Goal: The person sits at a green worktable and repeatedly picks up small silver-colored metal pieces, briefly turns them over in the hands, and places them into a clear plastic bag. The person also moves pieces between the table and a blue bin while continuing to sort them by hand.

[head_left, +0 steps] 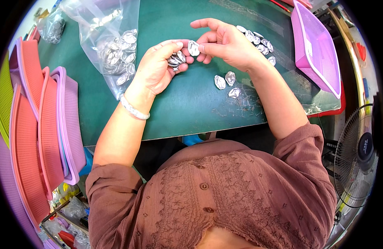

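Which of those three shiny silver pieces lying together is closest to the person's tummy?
The bottom silver piece: it lies nearest the green table's near edge. The left piece and top piece are farther away.

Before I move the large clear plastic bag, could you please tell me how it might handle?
The large clear plastic bag will probably flop, as its thin film looks creased. Its load may shift, since the silver oval pieces inside appear loose. It would likely sag at its near end, where many of those pieces are bunched.
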`<state>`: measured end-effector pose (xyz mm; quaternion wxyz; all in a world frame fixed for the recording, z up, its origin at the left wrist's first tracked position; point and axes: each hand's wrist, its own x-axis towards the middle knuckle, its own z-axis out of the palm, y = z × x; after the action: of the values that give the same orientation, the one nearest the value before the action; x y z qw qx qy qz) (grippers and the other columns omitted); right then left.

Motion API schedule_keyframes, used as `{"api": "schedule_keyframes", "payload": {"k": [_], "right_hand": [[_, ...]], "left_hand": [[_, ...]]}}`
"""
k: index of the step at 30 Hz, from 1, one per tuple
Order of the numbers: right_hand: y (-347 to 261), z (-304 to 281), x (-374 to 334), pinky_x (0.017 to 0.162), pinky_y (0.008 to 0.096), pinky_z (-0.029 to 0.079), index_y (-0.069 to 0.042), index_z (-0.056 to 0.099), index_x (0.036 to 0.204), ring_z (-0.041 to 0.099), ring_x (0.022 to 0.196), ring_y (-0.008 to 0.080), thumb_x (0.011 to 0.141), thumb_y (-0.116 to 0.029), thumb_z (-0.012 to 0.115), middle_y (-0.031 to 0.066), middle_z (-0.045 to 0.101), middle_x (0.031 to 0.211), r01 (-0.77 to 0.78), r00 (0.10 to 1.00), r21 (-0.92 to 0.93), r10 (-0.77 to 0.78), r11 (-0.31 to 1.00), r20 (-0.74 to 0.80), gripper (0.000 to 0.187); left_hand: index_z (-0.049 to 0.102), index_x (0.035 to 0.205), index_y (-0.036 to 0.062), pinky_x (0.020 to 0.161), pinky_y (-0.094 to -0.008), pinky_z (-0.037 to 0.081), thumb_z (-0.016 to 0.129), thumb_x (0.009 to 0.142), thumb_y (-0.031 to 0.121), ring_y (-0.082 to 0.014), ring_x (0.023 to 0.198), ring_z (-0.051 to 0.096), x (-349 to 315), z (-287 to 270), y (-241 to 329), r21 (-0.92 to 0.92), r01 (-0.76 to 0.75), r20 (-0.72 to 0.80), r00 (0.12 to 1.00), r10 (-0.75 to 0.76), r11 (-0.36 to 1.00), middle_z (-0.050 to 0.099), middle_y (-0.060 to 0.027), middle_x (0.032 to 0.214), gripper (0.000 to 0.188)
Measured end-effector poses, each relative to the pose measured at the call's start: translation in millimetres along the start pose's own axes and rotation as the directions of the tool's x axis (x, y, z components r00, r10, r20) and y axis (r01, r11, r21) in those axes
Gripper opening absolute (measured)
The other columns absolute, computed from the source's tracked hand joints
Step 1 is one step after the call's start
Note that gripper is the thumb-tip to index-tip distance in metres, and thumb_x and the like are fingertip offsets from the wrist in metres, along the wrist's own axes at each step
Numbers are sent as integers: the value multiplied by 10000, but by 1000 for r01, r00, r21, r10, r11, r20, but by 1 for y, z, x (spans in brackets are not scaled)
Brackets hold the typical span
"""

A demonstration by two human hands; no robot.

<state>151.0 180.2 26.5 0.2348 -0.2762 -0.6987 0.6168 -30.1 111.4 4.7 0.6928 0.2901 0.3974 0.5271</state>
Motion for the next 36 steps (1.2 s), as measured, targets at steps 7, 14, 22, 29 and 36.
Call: {"api": "schedule_keyframes", "payload": {"k": [7, 14, 22, 29, 36], "right_hand": [[1, -2, 0, 623, 228, 482, 46, 371, 1244, 575, 666, 114, 822, -20, 564, 74, 610, 814, -24, 999, 29, 25, 999, -36, 469], [1, -4, 1, 613, 224, 484, 41, 380, 1238, 580, 660, 115, 822, -20, 564, 71, 605, 804, -37, 997, 38, 40, 999, -64, 459], [-1, -2, 0, 604, 221, 488, 48, 382, 1234, 594, 662, 124, 818, -16, 562, 82, 608, 806, -59, 994, 54, 64, 997, -86, 459], [-3, -2, 0, 592, 231, 501, 59, 394, 1220, 612, 666, 140, 809, -18, 565, 89, 606, 811, -97, 985, 55, 103, 994, -137, 452], [-1, -1, 0, 603, 235, 511, 59, 404, 1212, 622, 682, 152, 811, -21, 561, 88, 601, 805, -117, 983, 54, 123, 992, -137, 438]], "left_hand": [[517, 1102, -68, 706, -263, 512, 460, 854, 75, -194, 843, 605, 0, -2, 2, -61, 25, 54, 998, -21, 998, 598, -128, 955, 292], [550, 1077, -23, 656, -241, 510, 494, 826, 37, -166, 794, 611, -3, 1, 4, 67, 17, -15, 1000, -16, 998, 609, -96, 909, 264], [568, 1028, -7, 574, -221, 504, 557, 862, 145, -162, 710, 624, -3, 4, 2, 133, 14, -56, 998, -6, 991, 622, -75, 832, 226], [530, 1065, -64, 622, -254, 515, 468, 907, 224, -221, 807, 630, 0, 2, 2, 19, 36, -27, 999, -36, 999, 612, -144, 939, 334], [520, 1082, -74, 623, -254, 513, 472, 904, 223, -224, 811, 628, -1, 2, 2, 11, 49, -34, 998, -49, 999, 605, -155, 973, 349]]}}
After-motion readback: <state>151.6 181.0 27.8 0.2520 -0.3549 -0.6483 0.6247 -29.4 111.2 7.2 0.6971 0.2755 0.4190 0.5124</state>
